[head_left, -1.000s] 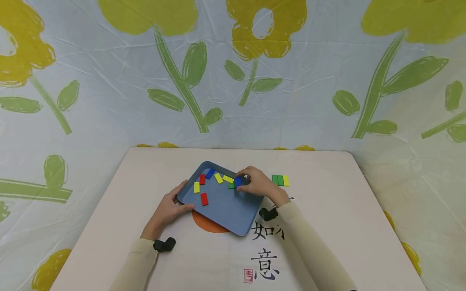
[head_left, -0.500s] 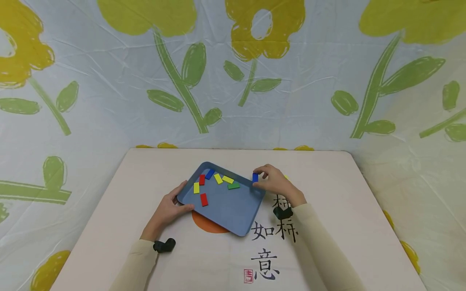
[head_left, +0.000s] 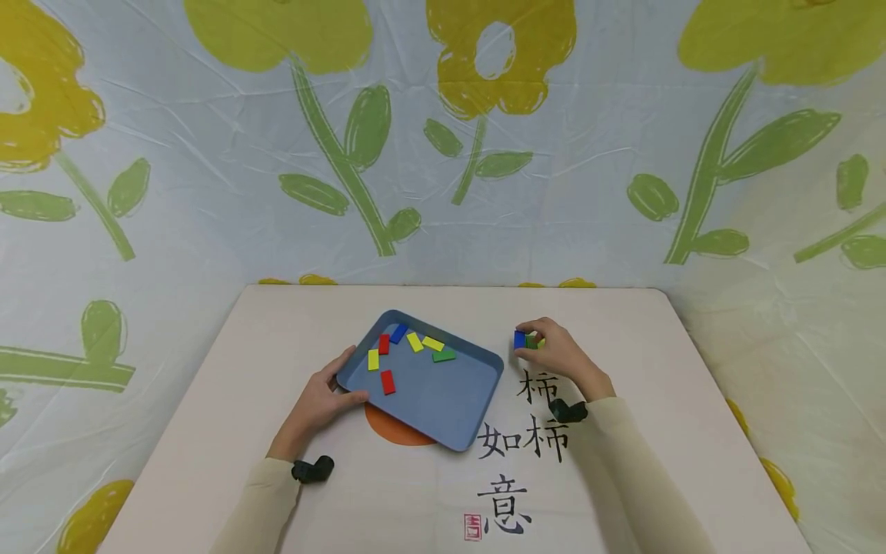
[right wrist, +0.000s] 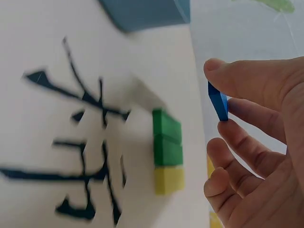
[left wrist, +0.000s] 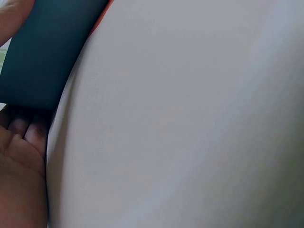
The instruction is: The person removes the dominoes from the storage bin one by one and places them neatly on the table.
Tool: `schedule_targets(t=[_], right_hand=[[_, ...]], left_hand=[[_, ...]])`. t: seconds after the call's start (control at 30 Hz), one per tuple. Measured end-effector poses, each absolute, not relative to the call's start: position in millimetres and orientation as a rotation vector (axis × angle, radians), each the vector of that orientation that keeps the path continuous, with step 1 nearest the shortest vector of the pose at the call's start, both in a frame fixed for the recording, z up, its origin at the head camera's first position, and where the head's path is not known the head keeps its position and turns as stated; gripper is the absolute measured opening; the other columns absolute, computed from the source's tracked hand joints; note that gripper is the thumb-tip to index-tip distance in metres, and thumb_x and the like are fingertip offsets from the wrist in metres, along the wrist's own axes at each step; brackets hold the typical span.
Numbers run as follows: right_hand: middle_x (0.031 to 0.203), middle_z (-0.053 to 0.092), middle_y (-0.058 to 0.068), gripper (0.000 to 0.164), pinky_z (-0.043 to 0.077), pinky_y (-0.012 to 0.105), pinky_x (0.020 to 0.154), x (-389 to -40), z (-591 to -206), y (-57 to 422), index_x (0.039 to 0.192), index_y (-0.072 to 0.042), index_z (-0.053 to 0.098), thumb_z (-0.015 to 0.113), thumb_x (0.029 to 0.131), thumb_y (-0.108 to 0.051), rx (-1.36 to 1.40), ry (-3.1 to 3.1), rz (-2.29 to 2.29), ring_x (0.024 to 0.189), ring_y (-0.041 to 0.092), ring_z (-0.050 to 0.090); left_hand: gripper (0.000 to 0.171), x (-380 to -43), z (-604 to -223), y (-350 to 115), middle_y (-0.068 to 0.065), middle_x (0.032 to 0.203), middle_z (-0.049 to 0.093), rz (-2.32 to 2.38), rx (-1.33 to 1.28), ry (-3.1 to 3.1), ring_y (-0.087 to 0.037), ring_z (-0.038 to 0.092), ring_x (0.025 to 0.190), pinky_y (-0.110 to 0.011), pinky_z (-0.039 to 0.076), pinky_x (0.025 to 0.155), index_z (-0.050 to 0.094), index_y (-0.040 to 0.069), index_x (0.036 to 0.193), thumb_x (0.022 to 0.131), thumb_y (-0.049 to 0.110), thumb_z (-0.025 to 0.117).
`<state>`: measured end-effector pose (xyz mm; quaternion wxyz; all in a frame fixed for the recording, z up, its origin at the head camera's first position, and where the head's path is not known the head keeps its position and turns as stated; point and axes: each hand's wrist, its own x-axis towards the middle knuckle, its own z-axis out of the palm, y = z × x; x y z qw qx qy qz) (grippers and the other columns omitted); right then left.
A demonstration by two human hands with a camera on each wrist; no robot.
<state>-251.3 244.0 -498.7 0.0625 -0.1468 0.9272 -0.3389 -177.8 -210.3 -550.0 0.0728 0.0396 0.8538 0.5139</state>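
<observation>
Right of the frame's centre, the right hand [head_left: 564, 354] is pinching a blue block [head_left: 519, 340] between thumb and fingertips, the piece sitting well clear of the palm. Apparently light, stiff and sturdy, it is probably offering its best hold at opposite ends. At centre left, the left hand [head_left: 325, 396] is gripping a tray [head_left: 443, 400] by its left corner.

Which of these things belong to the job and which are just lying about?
Seemingly in the job:
blue block, pinched by the right hand
tray, held by the left hand
coloured blocks in the tray
row of two green blocks and a yellow block

Seemingly just there:
black characters
orange shape
red seal mark
flowered backdrop
</observation>
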Motion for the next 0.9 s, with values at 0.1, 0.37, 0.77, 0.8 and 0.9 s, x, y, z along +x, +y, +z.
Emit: schedule_targets(t=[0.1, 0.37, 0.77, 0.8, 0.9], right_hand=[[0.123, 0.057, 0.016, 0.049, 0.051, 0.037, 0.072, -249, -501, 253, 0.128, -0.008, 0.061, 0.074, 0.085, -0.025, -0.415, 2.812, -1.016, 0.1, 0.032, 0.057], [0.125, 0.056, 0.016, 0.047, 0.052, 0.041, 0.075, -249, -508, 273, 0.127, -0.008, 0.062, 0.074, 0.084, -0.023, -0.333, 2.849, -0.974, 0.102, 0.032, 0.057], [0.124, 0.056, 0.02, 0.048, 0.054, 0.045, 0.079, -251, -515, 288, 0.125, -0.003, 0.062, 0.075, 0.082, -0.019, -0.288, 2.876, -0.965, 0.102, 0.034, 0.058], [0.124, 0.056, 0.021, 0.048, 0.054, 0.046, 0.08, -252, -516, 289, 0.126, -0.003, 0.062, 0.075, 0.082, -0.018, -0.281, 2.874, -0.969, 0.102, 0.034, 0.059], [0.125, 0.055, 0.022, 0.049, 0.054, 0.048, 0.081, -252, -518, 291, 0.127, -0.002, 0.06, 0.074, 0.083, -0.017, -0.265, 2.869, -0.963, 0.103, 0.036, 0.059]], left_hand=[[0.089, -172, -535, -206, -0.01, 0.159, 0.026, 1.546, 0.127, 2.555, -0.033, 0.023, 0.146, -0.047, 0.031, 0.114, 0.029, 0.025, 0.153, 0.08, 0.029, 0.08], [0.088, -166, -522, -200, -0.017, 0.157, 0.026, 1.556, 0.171, 2.573, -0.039, 0.026, 0.144, -0.051, 0.032, 0.112, 0.028, 0.016, 0.153, 0.081, 0.021, 0.078], [0.088, -170, -527, -202, -0.014, 0.158, 0.025, 1.553, 0.151, 2.563, -0.036, 0.022, 0.146, -0.048, 0.03, 0.114, 0.028, 0.016, 0.153, 0.081, 0.023, 0.078], [0.088, -171, -531, -204, -0.014, 0.158, 0.025, 1.552, 0.149, 2.567, -0.036, 0.022, 0.146, -0.048, 0.029, 0.114, 0.028, 0.016, 0.153, 0.081, 0.023, 0.078], [0.089, -176, -544, -207, -0.012, 0.159, 0.025, 1.546, 0.138, 2.578, -0.035, 0.022, 0.146, -0.048, 0.03, 0.114, 0.028, 0.021, 0.153, 0.081, 0.025, 0.079]])
